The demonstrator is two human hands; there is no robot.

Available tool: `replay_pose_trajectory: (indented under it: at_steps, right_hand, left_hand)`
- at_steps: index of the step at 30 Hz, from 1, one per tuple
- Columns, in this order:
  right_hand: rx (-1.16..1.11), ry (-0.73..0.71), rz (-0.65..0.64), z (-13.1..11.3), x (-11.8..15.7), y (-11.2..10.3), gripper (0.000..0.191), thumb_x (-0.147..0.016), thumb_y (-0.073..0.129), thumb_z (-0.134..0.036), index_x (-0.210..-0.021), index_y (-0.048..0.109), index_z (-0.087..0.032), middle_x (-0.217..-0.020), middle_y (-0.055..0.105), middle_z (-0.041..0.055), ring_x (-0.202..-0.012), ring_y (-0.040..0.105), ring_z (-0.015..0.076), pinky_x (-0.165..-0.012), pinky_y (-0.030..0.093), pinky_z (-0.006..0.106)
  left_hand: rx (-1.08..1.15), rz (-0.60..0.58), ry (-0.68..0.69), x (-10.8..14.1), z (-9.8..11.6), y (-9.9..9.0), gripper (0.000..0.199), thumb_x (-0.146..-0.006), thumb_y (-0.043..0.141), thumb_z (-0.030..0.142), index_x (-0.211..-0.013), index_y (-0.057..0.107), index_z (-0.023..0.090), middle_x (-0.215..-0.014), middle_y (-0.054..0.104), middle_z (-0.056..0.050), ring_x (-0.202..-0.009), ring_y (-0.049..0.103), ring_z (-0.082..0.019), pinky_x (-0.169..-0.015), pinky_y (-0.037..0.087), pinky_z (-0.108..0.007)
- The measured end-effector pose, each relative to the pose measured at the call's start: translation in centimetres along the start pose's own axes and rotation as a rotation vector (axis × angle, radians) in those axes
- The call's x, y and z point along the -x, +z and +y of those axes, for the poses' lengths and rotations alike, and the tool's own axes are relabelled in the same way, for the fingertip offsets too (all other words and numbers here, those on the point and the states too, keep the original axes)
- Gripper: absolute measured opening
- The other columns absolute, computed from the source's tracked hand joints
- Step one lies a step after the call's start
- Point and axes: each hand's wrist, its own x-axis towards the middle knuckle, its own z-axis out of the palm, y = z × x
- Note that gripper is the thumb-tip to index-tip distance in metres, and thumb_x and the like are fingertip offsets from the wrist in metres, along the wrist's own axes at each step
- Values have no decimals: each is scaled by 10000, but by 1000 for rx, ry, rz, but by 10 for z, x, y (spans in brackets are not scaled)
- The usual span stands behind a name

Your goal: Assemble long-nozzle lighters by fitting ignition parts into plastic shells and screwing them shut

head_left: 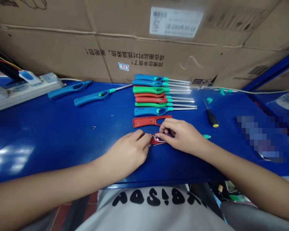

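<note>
My left hand [128, 150] and my right hand [180, 136] pinch a red plastic lighter handle [159, 140] near the table's front edge, with a thin bright wire [154, 137] at its end. The fingers hide most of that handle. Just beyond them lies an open red handle shell [149, 121]. Farther back, several blue, green and red utility lighters [162, 93] lie side by side, their metal nozzles pointing right. A small teal plastic part [206, 136] lies just past my right hand.
A black-handled screwdriver [212, 117] lies on the blue table [62, 131] to the right. Two blue lighters [91, 96] lie at the left, near a white power strip [26, 92]. Cardboard boxes [135, 54] form a wall behind the table. A blurred patch [261, 138] covers the right side.
</note>
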Motion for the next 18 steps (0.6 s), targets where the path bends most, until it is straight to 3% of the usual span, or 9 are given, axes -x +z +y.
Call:
replay_pose_trajectory:
  at_steps: [6, 18]
  right_hand:
    - [-64, 13, -44, 4, -2, -2, 165, -909, 648, -289, -775, 642, -193, -749, 624, -6, -625, 505, 110, -593, 349, 240]
    - [-66, 50, -48, 1, -1, -3, 186, -882, 646, -254, -708, 634, -191, -682, 610, -9, -584, 475, 110, -575, 335, 244]
  left_hand:
    - [181, 122, -92, 2, -9, 8, 303, -1050, 420, 211, -1090, 697, 94, -941, 678, -124, -903, 631, -244, -815, 593, -401]
    - [230, 66, -134, 0, -8, 8, 297, -1048, 436, 216, -1034, 717, 121, -964, 652, -90, -867, 592, -211, -780, 542, -331]
